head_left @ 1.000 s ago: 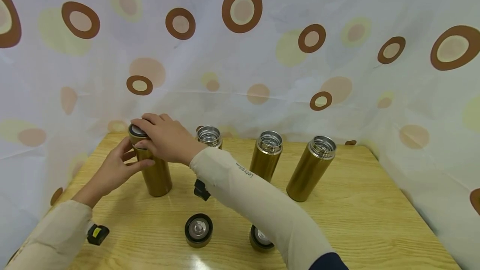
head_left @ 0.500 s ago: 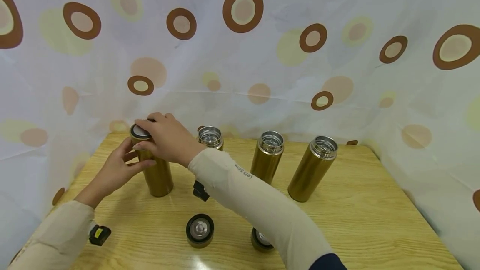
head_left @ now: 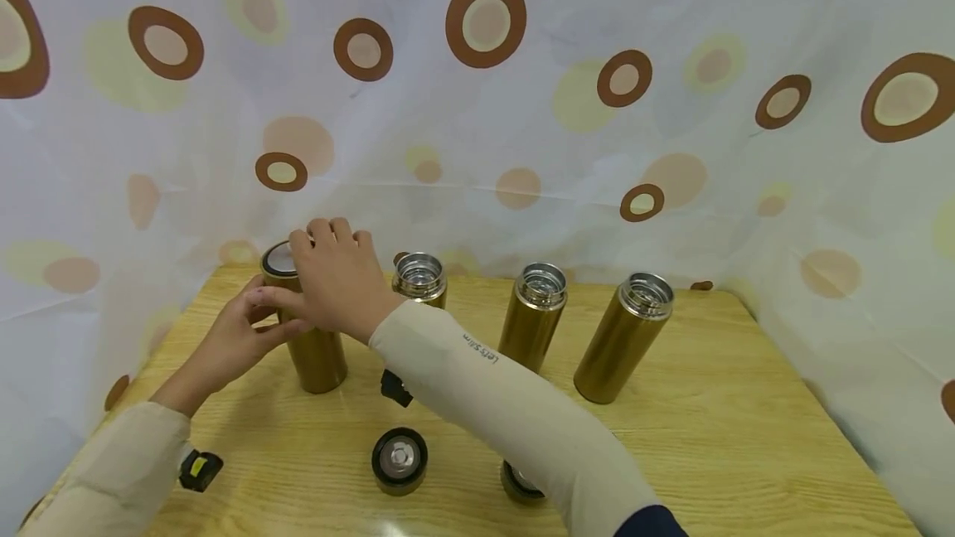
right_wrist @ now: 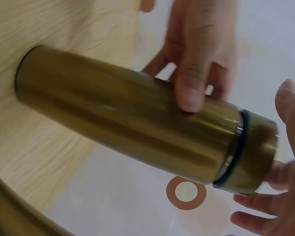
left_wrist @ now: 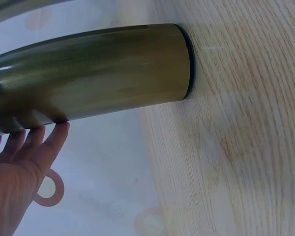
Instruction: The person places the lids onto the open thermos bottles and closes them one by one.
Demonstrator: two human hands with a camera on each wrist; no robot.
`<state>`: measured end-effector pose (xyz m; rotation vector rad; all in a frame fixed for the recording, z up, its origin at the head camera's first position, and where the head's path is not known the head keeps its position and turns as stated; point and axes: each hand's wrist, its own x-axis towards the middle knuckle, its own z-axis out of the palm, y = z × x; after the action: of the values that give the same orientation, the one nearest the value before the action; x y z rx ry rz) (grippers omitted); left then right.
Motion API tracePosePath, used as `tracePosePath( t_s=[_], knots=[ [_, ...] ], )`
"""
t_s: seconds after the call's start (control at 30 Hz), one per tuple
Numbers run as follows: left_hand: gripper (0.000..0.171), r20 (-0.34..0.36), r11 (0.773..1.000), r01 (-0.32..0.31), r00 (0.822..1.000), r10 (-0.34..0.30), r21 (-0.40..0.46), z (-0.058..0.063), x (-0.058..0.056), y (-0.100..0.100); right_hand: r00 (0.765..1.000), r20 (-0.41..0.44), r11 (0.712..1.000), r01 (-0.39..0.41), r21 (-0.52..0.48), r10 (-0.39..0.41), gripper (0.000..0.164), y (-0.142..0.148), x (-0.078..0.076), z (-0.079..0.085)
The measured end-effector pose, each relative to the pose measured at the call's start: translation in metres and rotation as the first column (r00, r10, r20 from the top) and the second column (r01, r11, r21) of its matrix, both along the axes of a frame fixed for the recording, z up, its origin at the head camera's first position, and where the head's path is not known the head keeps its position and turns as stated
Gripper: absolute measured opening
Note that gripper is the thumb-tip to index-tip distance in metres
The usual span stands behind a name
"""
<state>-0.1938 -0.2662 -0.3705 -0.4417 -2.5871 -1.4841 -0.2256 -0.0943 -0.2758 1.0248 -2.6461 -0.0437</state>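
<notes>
A gold thermos bottle (head_left: 317, 363) stands at the table's left with its lid (head_left: 279, 259) seated on top; the right wrist view shows a dark line under the lid (right_wrist: 259, 152). My left hand (head_left: 242, 330) holds the upper body, thumb on one side and fingers on the other, as seen on the bottle (left_wrist: 98, 69) in the left wrist view. Around the lid my right hand (head_left: 339, 280) is spread. Its thumb is off the lid in the right wrist view, and its fingers lie close behind; whether they touch it I cannot tell.
Three lidless gold bottles stand in a row: one behind the right wrist (head_left: 419, 276), a middle one (head_left: 533, 317) and a right one (head_left: 622, 342). In front lie two upturned lids, one bare (head_left: 399, 461), the other (head_left: 520, 483) partly under the right sleeve. A patterned curtain (head_left: 462, 131) hangs behind.
My right hand has loosened from the lid and turned, its fingers shifting toward the lid's right side. More of the lid's top shows. The left hand keeps its hold on the bottle.
</notes>
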Motion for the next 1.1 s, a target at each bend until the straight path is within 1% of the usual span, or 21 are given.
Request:
tracePosePath(
  t_s=[0.03, 0.1, 0.2, 0.27, 0.33, 0.4, 0.47, 0.57, 0.67, 0.7, 0.77, 0.83, 0.87, 0.93, 1.0, 1.1],
  knots=[
    [0.047, 0.004, 1.000, -0.002, 1.000, 0.002, 0.002, 0.000, 0.000, 0.001, 0.998, 0.060, 1.000, -0.025, -0.017, 0.026, 0.071, 0.003, -0.001, 0.003],
    [0.053, 0.008, 1.000, -0.002, 1.000, 0.002, 0.009, 0.000, -0.001, 0.002, 0.983, 0.166, 0.996, -0.073, -0.048, 0.080, 0.072, 0.008, -0.005, 0.011],
    [0.064, 0.010, 1.000, -0.008, 1.000, 0.008, 0.006, -0.001, 0.001, 0.001, 0.944, 0.289, 0.987, -0.139, -0.084, 0.158, 0.072, 0.014, -0.010, 0.022],
    [0.066, 0.009, 1.000, -0.007, 1.000, 0.007, 0.008, -0.002, 0.000, 0.001, 0.916, 0.353, 0.982, -0.171, -0.084, 0.190, 0.070, 0.018, -0.012, 0.028],
    [0.068, 0.013, 1.000, -0.008, 1.000, 0.008, 0.008, -0.002, 0.000, 0.001, 0.883, 0.413, 0.974, -0.207, -0.090, 0.226, 0.068, 0.021, -0.015, 0.032],
    [0.070, 0.019, 1.000, -0.006, 1.000, 0.005, 0.011, -0.002, 0.000, 0.001, 0.851, 0.454, 0.964, -0.245, -0.098, 0.263, 0.067, 0.022, -0.016, 0.035],
    [0.071, 0.023, 1.000, -0.003, 1.000, 0.003, 0.017, -0.001, 0.000, 0.000, 0.830, 0.471, 0.953, -0.282, -0.111, 0.300, 0.065, 0.022, -0.017, 0.035],
    [0.072, 0.033, 1.000, 0.000, 0.999, -0.001, 0.023, 0.000, 0.001, 0.000, 0.815, 0.474, 0.941, -0.315, -0.122, 0.334, 0.061, 0.021, -0.018, 0.032],
    [0.072, 0.043, 1.000, 0.002, 0.999, -0.003, 0.029, 0.000, 0.002, 0.000, 0.810, 0.467, 0.932, -0.345, -0.111, 0.356, 0.055, 0.019, -0.019, 0.026],
    [0.072, 0.044, 1.000, 0.003, 0.999, -0.004, 0.029, 0.000, 0.002, 0.000, 0.811, 0.460, 0.929, -0.358, -0.096, 0.361, 0.054, 0.018, -0.019, 0.024],
    [0.073, 0.045, 1.000, 0.003, 0.999, -0.005, 0.027, -0.001, 0.002, 0.000, 0.827, 0.432, 0.926, -0.374, -0.055, 0.359, 0.053, 0.016, -0.020, 0.020],
    [0.073, 0.047, 1.000, 0.006, 0.999, -0.008, 0.028, -0.002, 0.001, 0.001, 0.857, 0.374, 0.926, -0.378, -0.009, 0.354, 0.052, 0.015, -0.020, 0.018],
    [0.074, 0.048, 1.000, 0.006, 0.999, -0.007, 0.028, -0.002, 0.002, 0.001, 0.875, 0.346, 0.931, -0.366, 0.011, 0.339, 0.052, 0.014, -0.019, 0.017],
    [0.074, 0.053, 1.000, 0.003, 0.999, -0.005, 0.028, -0.002, 0.002, 0.002, 0.909, 0.285, 0.945, -0.325, 0.027, 0.304, 0.052, 0.012, -0.018, 0.015],
    [0.074, 0.061, 1.000, 0.005, 0.998, -0.007, 0.030, -0.002, 0.002, 0.001, 0.935, 0.236, 0.962, -0.274, 0.011, 0.264, 0.052, 0.010, -0.016, 0.014],
    [0.075, 0.070, 1.000, -0.002, 0.998, 0.000, 0.027, -0.002, 0.002, 0.001, 0.973, 0.150, 0.985, -0.173, -0.024, 0.175, 0.057, 0.006, -0.013, 0.011]
  ],
)
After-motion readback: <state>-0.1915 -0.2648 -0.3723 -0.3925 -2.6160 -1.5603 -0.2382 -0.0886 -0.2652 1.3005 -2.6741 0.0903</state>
